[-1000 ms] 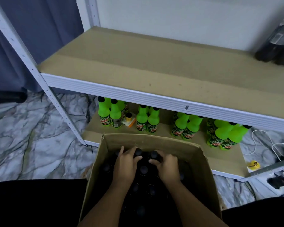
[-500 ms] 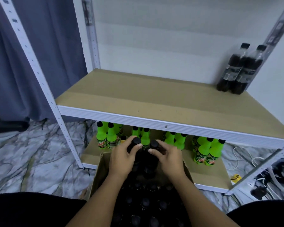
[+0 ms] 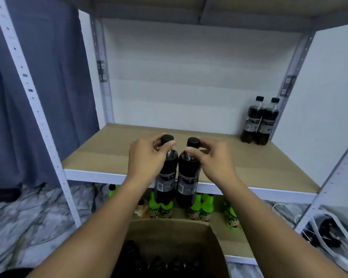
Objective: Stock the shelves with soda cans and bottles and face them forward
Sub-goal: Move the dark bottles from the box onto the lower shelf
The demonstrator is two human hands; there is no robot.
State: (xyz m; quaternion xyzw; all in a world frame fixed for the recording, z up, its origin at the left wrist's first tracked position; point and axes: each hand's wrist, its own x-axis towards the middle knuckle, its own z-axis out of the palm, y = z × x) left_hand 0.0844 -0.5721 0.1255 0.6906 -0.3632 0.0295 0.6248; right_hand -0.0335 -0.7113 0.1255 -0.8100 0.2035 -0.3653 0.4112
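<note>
The person is holding two dark soda bottles in the air in front of the middle shelf (image 3: 117, 149), one in each hand; the left hand (image 3: 147, 157) is gripping the left bottle (image 3: 167, 177) by its neck, fingers and thumb curled just under the black cap; the right hand (image 3: 211, 159) is pinching the right bottle (image 3: 187, 177) the same way, at the neck below its cap. The two bottles are hanging upright and side by side, their bodies touching or nearly so, their lower halves overlapping the shelf's white front edge.

Two more dark bottles (image 3: 259, 121) are standing upright at the back right corner of that shelf, pressed against each other; the board around them is bare brown. On the lower shelf, green bottles (image 3: 201, 207) are showing behind the held pair; I am counting at least five, though arms and bottles are hiding some, so the true number is beyond me. A cardboard box (image 3: 215, 243) is sitting open below the hands, with several dark caps inside, too dim to count; a grey curtain (image 3: 54, 81) is hanging at the left.
</note>
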